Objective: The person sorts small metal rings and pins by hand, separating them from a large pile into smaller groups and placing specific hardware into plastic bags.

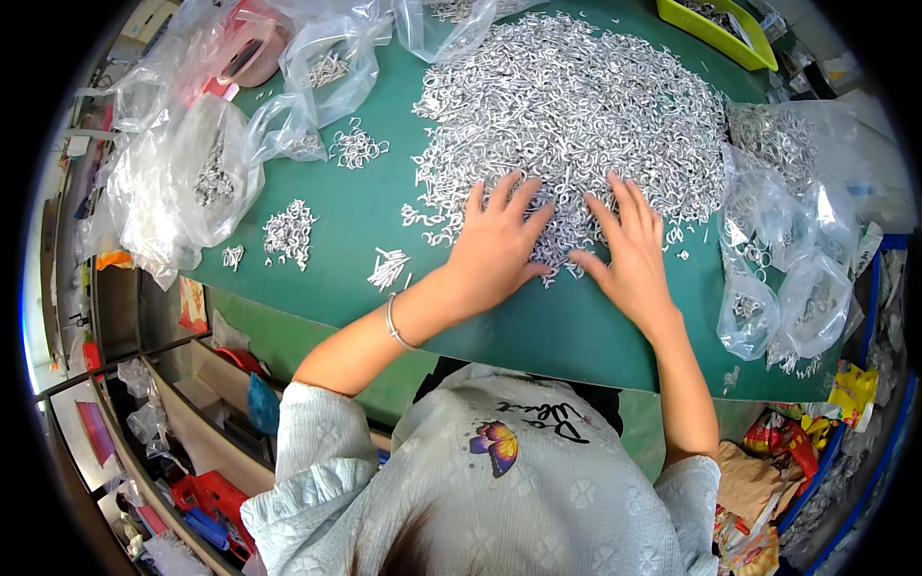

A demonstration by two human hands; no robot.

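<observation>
A broad heap of small silvery curved metal pieces [576,106], many hook- or ring-shaped, spreads over the green tabletop [355,216]. At its near edge lies my left hand [495,240], palm down, fingers apart on the pieces. My right hand [629,254] rests a short way to the right, its fingers also spread over the heap. Between the two hands a narrow tongue of pieces [555,240] reaches toward me. Neither hand appears to grip anything; whatever lies under the palms is hidden.
Small separate piles [289,233] and a cluster of short white rods [388,269] lie to the left. Clear plastic bags [158,192] crowd the left side; more part-filled bags [812,298] sit right. A yellow-green tray [720,29] stands far right. Shelving flanks the table.
</observation>
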